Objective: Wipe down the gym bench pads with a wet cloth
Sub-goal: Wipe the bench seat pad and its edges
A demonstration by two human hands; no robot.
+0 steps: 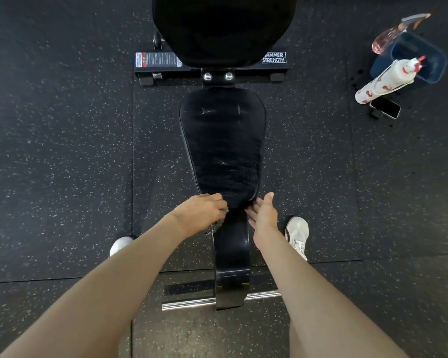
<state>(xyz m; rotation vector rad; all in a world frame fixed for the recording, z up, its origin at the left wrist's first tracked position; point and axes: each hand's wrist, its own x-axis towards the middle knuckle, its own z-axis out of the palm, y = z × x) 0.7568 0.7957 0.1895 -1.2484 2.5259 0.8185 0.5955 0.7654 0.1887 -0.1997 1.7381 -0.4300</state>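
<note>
Cloth (pixel 217 224) is a small grey bit that peeks out from under the left hand (pixel 201 212). The left hand is curled round it and holds it at the near end of the seat pad (pixel 223 140), on the left corner. The right hand (pixel 263 215) is open with its fingers straight. It is just beside the right corner of the same end and holds nothing.

The seat pad is black, with thin streaks across it. It gets wider as it goes away from the hands. Past it is the big black back pad (pixel 223 27). A black frame (pixel 232 254) runs down under the hands to a shiny bar (pixel 261 295) on the floor (pixel 62 125).

One white shoe (pixel 298 236) stands right of the frame and another (pixel 120 245) stands left of it. Far off to the right are a blue bin (pixel 419 58), a pink spray bottle (pixel 398 34), a white bottle (pixel 383 81) with red marks and a phone (pixel 385 107).
</note>
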